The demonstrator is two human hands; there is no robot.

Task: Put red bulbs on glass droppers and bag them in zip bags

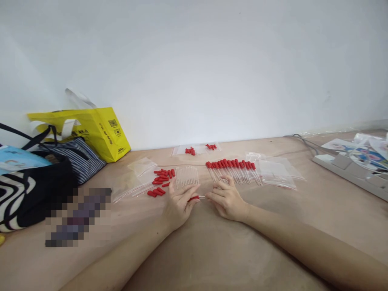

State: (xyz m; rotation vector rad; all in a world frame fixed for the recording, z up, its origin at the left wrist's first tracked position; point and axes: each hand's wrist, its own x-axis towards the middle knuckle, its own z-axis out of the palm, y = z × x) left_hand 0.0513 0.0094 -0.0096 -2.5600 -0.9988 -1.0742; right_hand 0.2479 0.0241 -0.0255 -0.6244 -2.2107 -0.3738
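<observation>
My left hand [181, 204] pinches a red rubber bulb [194, 198] between thumb and fingers. From the other side my right hand [228, 201] grips a thin clear glass tube [202, 197] that meets the bulb's open end; how deep it sits inside is hidden. Loose red bulbs [160, 178] lie in a cluster beyond my left hand. Beside them is a row of bare glass tubes [187, 176]. Behind my right hand, droppers [230, 165] with red bulbs on their glass tubes lie side by side in a slanting row.
Clear zip bags lie at left [142, 171] and right [279, 173]. Near the wall, another clear bag [178, 151] has red bulbs and tubes on it. Yellow [117, 137] and striped [83, 155] bags stand left. A power strip [348, 176] and papers [363, 151] are at right.
</observation>
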